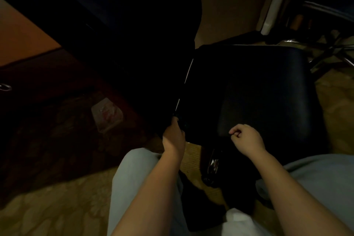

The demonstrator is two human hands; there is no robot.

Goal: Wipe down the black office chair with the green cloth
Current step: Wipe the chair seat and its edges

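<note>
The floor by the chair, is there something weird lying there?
Yes. A crumpled clear plastic wrapper with red marks lies on the dark carpet, left of the black chair. It looks like litter. The picture is too dark to tell more.

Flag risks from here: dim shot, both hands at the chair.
1. Left hand grips something dark at the black office chair edge; too dim to confirm it is the cloth.
2. Right hand, loosely curled, hovers over the seat without bracing, so the chair may roll or swivel when wiped.
</note>
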